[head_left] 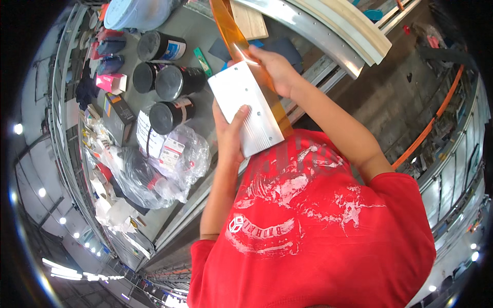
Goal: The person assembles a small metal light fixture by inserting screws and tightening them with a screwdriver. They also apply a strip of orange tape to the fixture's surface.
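Note:
A flat silver metal block [251,120], with small screws along its face, is held tilted in front of my chest. My left hand [229,132] grips its left side, thumb lying on the face and fingers mostly hidden behind. Along the block's right side runs a long translucent amber strip [229,28], which extends past the block to the far edge of view. My right hand [279,72] is closed round this strip near the block's far end, its thumb on top. Whether the strip is fixed to the block I cannot tell.
Several black lidded tubs [179,82] stand on the grey table [192,28] to the left, near a green tool [203,61]. Closer lies a clear plastic bag [177,164]. A wooden board [249,20] and curved metal rail [328,41] are at the far side.

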A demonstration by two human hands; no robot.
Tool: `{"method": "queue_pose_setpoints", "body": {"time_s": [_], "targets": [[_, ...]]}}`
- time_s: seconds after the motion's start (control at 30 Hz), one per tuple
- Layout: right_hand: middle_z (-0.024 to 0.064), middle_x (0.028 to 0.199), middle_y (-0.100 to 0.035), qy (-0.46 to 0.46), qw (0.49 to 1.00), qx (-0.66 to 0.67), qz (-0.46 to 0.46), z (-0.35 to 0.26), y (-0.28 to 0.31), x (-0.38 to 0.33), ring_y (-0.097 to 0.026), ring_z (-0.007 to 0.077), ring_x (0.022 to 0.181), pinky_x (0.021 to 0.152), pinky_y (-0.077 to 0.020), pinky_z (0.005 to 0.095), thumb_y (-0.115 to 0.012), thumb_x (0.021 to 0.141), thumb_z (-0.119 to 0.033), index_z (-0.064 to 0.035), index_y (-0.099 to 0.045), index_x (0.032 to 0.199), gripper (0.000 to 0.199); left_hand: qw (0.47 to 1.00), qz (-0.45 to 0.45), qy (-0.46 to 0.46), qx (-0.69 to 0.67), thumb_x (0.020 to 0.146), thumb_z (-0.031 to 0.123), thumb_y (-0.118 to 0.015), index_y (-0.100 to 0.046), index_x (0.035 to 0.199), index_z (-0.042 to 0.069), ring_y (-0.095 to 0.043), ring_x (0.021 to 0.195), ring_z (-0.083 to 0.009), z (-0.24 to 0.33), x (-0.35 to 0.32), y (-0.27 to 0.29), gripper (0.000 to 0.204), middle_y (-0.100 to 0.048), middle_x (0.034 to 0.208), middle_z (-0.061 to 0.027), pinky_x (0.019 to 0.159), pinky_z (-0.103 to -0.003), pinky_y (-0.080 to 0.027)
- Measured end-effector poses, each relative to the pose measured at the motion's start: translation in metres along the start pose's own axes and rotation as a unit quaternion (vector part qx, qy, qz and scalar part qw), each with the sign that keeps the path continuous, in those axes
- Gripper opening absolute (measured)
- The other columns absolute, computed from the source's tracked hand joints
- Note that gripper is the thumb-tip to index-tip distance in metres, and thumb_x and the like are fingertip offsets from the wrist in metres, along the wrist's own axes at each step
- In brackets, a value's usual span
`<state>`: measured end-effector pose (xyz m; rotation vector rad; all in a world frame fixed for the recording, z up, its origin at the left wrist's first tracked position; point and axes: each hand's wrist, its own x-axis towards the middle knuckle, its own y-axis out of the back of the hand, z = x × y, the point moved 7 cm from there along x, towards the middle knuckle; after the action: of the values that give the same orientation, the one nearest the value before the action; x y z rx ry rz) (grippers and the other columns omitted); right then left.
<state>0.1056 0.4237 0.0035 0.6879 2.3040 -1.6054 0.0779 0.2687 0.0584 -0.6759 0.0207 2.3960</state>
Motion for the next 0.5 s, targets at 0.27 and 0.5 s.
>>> {"method": "queue_pose_setpoints", "body": {"time_s": [0.27, 0.5], "targets": [[0.0104, 0.106, -0.07, 0.022, 0.988, -0.114, 0.099, 0.011, 0.028, 0.0, -0.066, 0.0174, 0.094, 0.086, -0.0518, 0.0311, -0.048, 0.104, -0.028, 0.001, -0.062, 0.117, 0.035, 0.999, -0.008, 0.031, 0.018, 0.087, 0.001, -0.063, -0.008, 0.159, 0.012, -0.054, 0.123, -0.0246, -0.006, 0.008, -0.011, 0.091, -0.041, 0.148, -0.0178, 0.098, -0.034, -0.048], [0.0056, 0.106, -0.069, 0.01, 0.969, -0.17, 0.178, 0.012, 0.036, -0.01, -0.063, 0.0137, 0.096, 0.09, -0.0478, 0.0285, -0.049, 0.104, -0.034, -0.0022, -0.064, 0.117, 0.038, 0.996, -0.01, 0.083, 0.022, 0.087, 0.0, -0.062, -0.008, 0.158, 0.008, -0.058, 0.117, -0.0231, -0.012, 0.013, -0.011, 0.09, -0.044, 0.144, -0.018, 0.093, -0.033, -0.052]]}}
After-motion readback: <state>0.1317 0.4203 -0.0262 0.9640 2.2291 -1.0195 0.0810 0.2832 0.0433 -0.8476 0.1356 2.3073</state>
